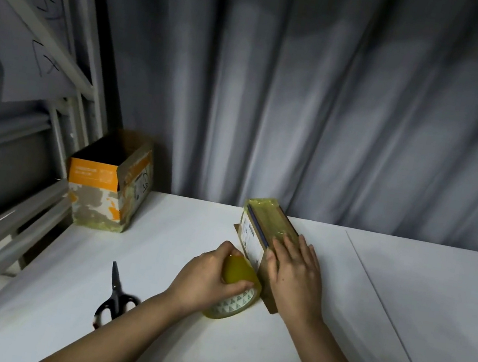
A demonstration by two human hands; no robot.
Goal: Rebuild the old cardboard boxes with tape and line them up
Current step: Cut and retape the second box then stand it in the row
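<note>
Left hand (211, 273) grips the tape roll (234, 299), fingers curled over its top, roll standing on edge on the white surface (398, 313), touching the near lower side of the small box (266, 240). Right hand (295, 270) lies flat w/ straight fingers on the box's top face, pressing down, holding nothing. Box is mid-surface, narrow, tilted a bit, top already covered in yellowish tape; a white label shows on the side facing the left hand. Looks like tape is being run off the roll down that side/near end, but the strip itself isn't clear enough to confirm.

Second box (109, 186), orange & worn, stands open-topped at the far left edge of the surface, well apart from the small one, bottom edges taped. Scissors (115, 295) lie closed on the surface near the left forearm, untouched.

Risks from here, as I judge it:
- Box is narrow & light; pull on the roll sideways could tip or slide it if the right hand eases off.
- Tape may wrinkle or stick to itself if roll angle drifts vs. the box edge, esp. around the corner.
- Strip not yet cut; reaching for scissors means the left hand lets go of the roll, so tension drops and the tape may lift.
- Lining up not done; boxes sit far apart, so the small one has to move over w/o popping the fresh seam.
</note>
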